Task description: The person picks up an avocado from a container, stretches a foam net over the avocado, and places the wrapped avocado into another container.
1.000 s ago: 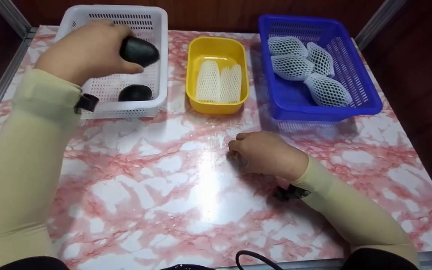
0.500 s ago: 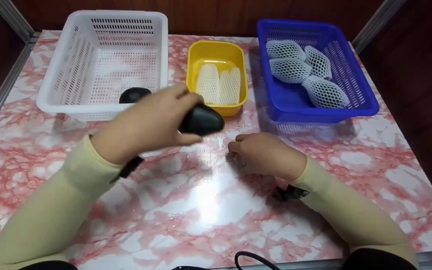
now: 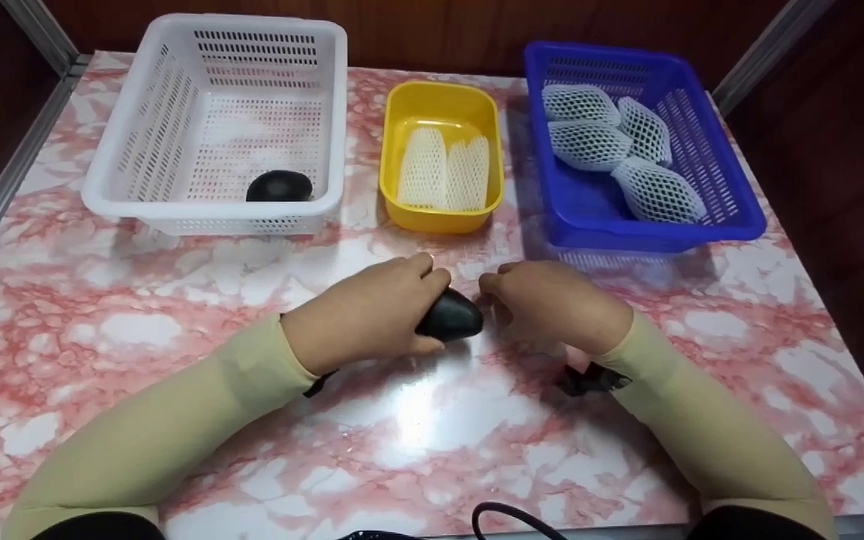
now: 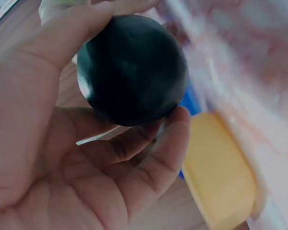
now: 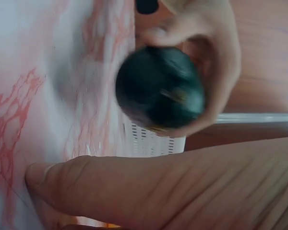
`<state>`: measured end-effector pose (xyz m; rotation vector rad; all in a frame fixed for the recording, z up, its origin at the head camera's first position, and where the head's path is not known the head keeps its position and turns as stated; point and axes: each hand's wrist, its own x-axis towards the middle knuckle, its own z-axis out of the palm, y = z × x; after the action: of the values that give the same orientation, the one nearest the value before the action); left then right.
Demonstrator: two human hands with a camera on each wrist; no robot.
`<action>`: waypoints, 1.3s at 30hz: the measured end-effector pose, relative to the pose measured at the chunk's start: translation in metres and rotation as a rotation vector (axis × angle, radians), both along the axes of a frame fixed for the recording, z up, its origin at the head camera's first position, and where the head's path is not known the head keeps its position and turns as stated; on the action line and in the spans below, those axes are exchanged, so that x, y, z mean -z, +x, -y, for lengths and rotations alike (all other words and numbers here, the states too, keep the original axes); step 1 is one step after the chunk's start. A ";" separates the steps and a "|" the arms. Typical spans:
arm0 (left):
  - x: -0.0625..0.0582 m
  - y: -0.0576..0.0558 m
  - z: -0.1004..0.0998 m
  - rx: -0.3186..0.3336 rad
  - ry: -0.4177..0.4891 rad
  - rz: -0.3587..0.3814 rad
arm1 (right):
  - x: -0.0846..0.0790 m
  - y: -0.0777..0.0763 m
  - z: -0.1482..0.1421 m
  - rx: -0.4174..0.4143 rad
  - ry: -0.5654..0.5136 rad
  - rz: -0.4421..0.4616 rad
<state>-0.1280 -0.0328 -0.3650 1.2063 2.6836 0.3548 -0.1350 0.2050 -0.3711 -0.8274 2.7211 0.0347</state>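
My left hand (image 3: 364, 315) grips a dark green, smooth avocado (image 3: 451, 315) over the middle of the table. In the left wrist view its rounded end (image 4: 132, 72) sits between the thumb and fingers; the right wrist view shows the other end (image 5: 161, 91), with a small pale mark. Just right of it, my right hand (image 3: 559, 307) rests on the table with loosely bent fingers, holding nothing. A second dark avocado (image 3: 280, 186) lies in the front right corner of the white basket (image 3: 121, 206).
A yellow tub (image 3: 439, 219) with white foam net sleeves (image 3: 423, 169) stands at the back middle. To its right, a blue basket (image 3: 649, 232) holds several pieces in foam nets (image 3: 661, 191). A black cable (image 3: 514, 511) loops at the front edge.
My left hand has lifted the avocado out of the white basket and carried it right and toward me, up beside the right hand. The right hand has hardly moved.
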 end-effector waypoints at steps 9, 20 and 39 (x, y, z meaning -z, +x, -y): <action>0.017 0.002 -0.007 -0.002 -0.039 0.004 | 0.001 0.000 -0.001 0.002 0.008 0.014; 0.019 0.004 -0.008 -0.057 -0.040 0.032 | 0.001 -0.001 0.000 0.009 0.026 0.010; 0.025 0.005 -0.009 -0.071 -0.030 0.040 | 0.001 -0.003 0.000 0.017 0.028 0.044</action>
<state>-0.1234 -0.0238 -0.3896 1.0862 2.6929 0.3440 -0.1377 0.2049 -0.3724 -0.7876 2.6802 0.0503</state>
